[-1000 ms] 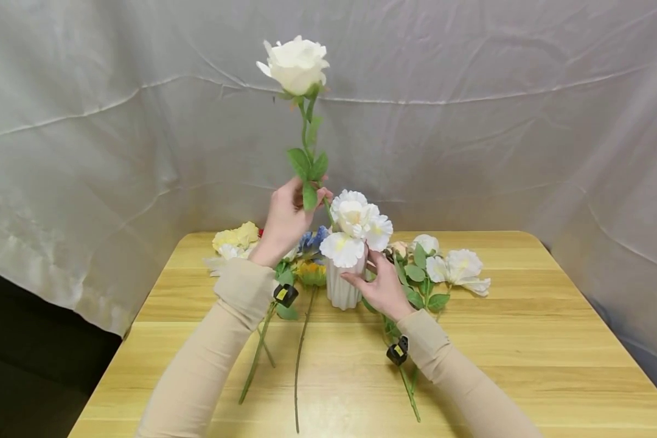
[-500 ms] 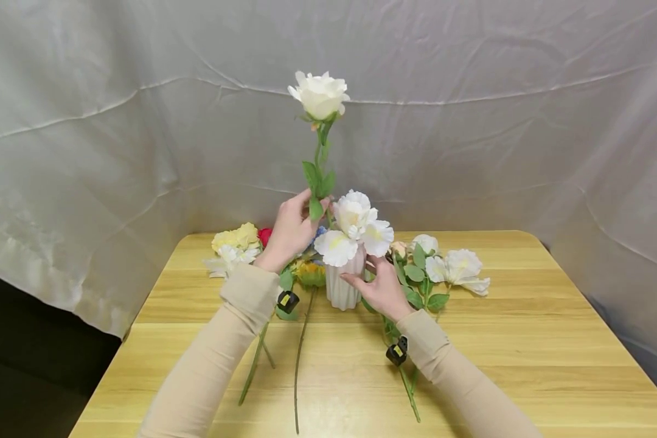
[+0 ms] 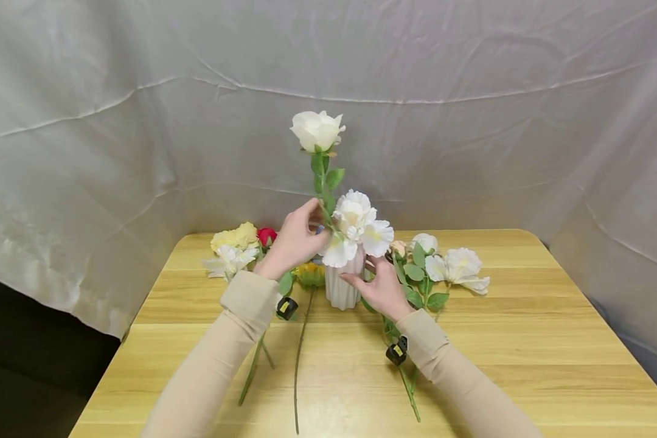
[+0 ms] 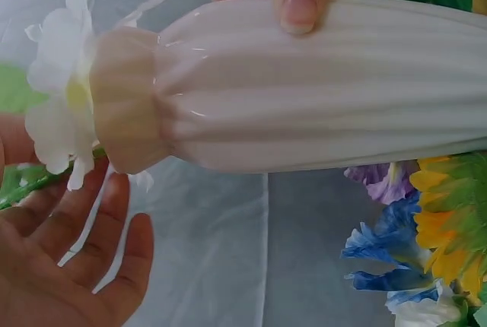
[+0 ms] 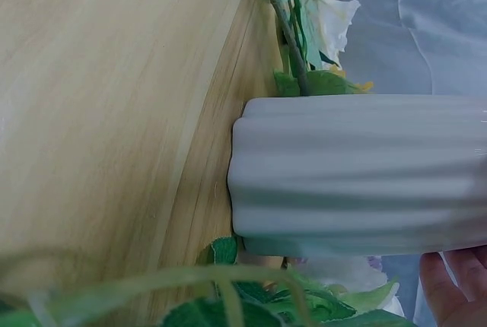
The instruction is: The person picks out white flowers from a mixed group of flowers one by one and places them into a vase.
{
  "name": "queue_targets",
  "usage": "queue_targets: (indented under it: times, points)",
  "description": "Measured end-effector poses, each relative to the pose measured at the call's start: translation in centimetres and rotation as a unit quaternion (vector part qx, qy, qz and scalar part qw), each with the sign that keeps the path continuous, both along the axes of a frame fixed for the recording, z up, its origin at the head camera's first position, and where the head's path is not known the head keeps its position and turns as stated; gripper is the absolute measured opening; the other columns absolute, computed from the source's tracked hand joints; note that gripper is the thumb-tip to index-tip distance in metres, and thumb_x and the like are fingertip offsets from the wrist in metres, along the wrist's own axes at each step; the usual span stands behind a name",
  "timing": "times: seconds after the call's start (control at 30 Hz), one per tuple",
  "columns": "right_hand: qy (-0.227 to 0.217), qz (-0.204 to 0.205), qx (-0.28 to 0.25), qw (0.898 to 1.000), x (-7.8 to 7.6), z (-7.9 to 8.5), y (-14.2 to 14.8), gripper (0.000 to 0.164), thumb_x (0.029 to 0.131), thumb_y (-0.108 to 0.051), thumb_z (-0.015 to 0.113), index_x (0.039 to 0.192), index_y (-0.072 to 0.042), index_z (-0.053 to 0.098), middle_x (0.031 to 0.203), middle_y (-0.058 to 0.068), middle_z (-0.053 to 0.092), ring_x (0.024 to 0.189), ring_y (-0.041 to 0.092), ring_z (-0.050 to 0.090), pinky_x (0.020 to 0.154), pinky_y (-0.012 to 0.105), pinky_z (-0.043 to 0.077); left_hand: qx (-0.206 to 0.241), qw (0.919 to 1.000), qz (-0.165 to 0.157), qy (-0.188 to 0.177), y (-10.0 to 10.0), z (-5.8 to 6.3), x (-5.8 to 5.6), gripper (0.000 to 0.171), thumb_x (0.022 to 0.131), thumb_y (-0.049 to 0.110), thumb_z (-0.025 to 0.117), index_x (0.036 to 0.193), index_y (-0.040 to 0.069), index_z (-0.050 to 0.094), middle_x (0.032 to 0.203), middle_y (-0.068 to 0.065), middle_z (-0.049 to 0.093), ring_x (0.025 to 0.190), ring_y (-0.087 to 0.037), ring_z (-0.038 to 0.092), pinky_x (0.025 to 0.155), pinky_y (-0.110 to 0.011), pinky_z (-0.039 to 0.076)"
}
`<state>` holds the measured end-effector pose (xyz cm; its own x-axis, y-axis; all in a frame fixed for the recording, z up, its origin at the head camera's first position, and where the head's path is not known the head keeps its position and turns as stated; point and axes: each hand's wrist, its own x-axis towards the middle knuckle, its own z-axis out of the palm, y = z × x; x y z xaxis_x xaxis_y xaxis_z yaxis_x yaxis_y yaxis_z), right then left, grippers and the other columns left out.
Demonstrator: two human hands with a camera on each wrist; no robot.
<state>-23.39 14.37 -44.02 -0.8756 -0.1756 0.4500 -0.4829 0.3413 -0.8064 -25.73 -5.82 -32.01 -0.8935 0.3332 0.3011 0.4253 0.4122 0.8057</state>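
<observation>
A white ribbed vase [image 3: 342, 289] stands upright on the table, with a white iris [image 3: 356, 216] in its mouth. My left hand [image 3: 298, 237] pinches the green stem of a white rose [image 3: 317, 131] just above and left of the mouth. The rose head points up, and the left wrist view shows its stem at the rim. My right hand [image 3: 383, 286] holds the vase from the right; in the left wrist view, its thumb [image 4: 297, 4] presses the vase's side. The vase and iris hide the rose stem's lower end in the head view.
On the wooden table [image 3: 525, 340], left of the vase, lie a yellow flower [image 3: 235, 236], a red rose [image 3: 266, 236], a white flower [image 3: 230, 260] and a sunflower [image 3: 310, 275]. To the right lie leafy stems and another white iris [image 3: 460, 267]. A grey curtain [image 3: 443, 152] hangs behind.
My left hand has come down and slightly right, lowering the white rose toward the vase mouth. The iris has shifted slightly, while my right hand and the vase stay in place.
</observation>
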Motion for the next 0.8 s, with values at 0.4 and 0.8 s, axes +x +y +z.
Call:
queue_targets:
  times: [0.4, 0.8]
  points:
    - [-0.007, -0.014, 0.019, 1.0, 0.12, -0.13, 0.02, 0.066, 0.085, -0.019, 0.082, 0.141, -0.002, 0.051, 0.137, 0.019, 0.06, 0.129, 0.036, 0.058, 0.108, 0.051, 0.051, -0.003, 1.0, 0.004, -0.008, 0.11, -0.66, 0.37, 0.034, 0.1, 0.022, 0.052, 0.13, 0.008, 0.06, 0.119, -0.01, 0.069, 0.111, -0.025, 0.065, 0.102, -0.04, 0.054]
    - [-0.028, -0.005, 0.005, 1.0, 0.17, 0.04, -0.09, 0.066, 0.087, -0.017, 0.08, 0.143, -0.004, 0.049, 0.139, 0.017, 0.06, 0.129, 0.036, 0.059, 0.11, 0.051, 0.05, 0.015, 0.9973, 0.071, 0.005, 0.78, -0.38, -0.47, 0.039, 0.108, 0.037, 0.043, 0.124, 0.01, 0.065, 0.113, -0.01, 0.071, 0.105, -0.025, 0.067, 0.094, -0.042, 0.055]
